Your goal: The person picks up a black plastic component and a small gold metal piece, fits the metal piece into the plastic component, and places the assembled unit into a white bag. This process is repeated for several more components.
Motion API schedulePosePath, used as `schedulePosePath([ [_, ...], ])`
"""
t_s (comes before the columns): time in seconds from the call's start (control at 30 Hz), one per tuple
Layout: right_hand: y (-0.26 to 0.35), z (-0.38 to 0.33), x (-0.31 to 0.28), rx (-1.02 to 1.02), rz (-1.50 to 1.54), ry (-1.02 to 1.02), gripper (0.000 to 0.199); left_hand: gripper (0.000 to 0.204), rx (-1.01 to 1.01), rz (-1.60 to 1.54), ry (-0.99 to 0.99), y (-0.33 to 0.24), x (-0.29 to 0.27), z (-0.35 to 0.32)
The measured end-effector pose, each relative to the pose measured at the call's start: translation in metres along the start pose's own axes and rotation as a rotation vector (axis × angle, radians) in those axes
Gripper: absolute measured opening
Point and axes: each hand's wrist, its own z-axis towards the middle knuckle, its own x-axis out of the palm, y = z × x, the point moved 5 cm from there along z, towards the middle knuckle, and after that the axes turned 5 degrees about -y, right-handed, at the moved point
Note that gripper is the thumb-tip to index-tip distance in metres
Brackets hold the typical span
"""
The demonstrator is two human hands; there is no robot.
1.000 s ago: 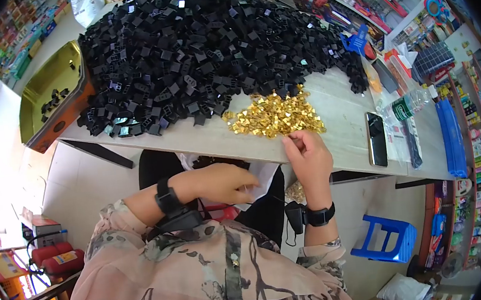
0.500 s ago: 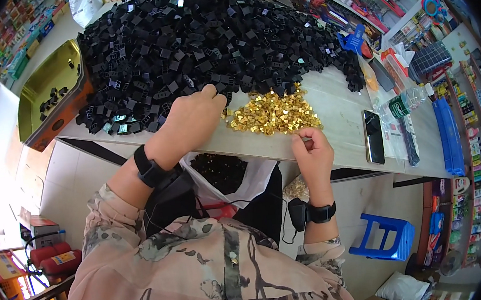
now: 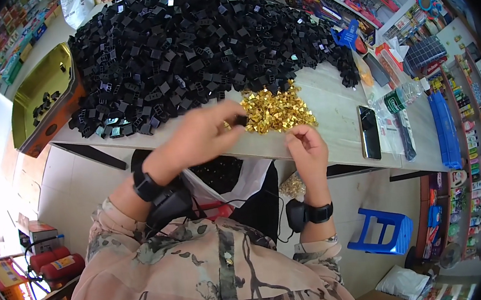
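My left hand (image 3: pixel 199 135) is over the near edge of the table, its fingers pinching a small black plastic piece (image 3: pixel 241 120). That piece is at the left side of a pile of small shiny gold pieces (image 3: pixel 276 108). At the near right side of this pile is my right hand (image 3: pixel 309 150), thumb and fingertips pressed together. Whatever lies between those fingertips is too small to make out. Behind both hands rises a large heap of similar black plastic pieces (image 3: pixel 183 50), covering much of the table (image 3: pixel 335 102).
An open gold-lined box (image 3: pixel 51 102) with a few black pieces stands at the left. On the right lie a phone (image 3: pixel 369 132), a plastic bottle (image 3: pixel 402 99) and a blue tray-like object (image 3: pixel 445 131). Below the table edge hangs a white bag (image 3: pixel 249 181); a blue stool (image 3: pixel 381 230) stands on the floor.
My left hand has come away from the black heap, toward me and right, with a black piece now visible in its fingers. My right hand has stayed nearly in place.
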Motion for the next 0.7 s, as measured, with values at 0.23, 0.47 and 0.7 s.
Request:
schedulePosePath([
  [0.23, 0.008, -0.013, 0.033, 0.005, 0.150, 0.101, 0.008, 0.026, -0.082, -0.301, 0.159, -0.002, 0.051, -0.002],
  [0.47, 0.005, -0.011, 0.023, 0.135, 0.277, 0.138, 0.016, 0.024, -0.014, -0.320, 0.127, 0.002, 0.049, -0.002],
  [0.7, 0.007, -0.013, 0.024, 0.204, 0.262, 0.169, 0.011, 0.021, 0.066, -0.315, 0.097, -0.001, 0.049, -0.004],
])
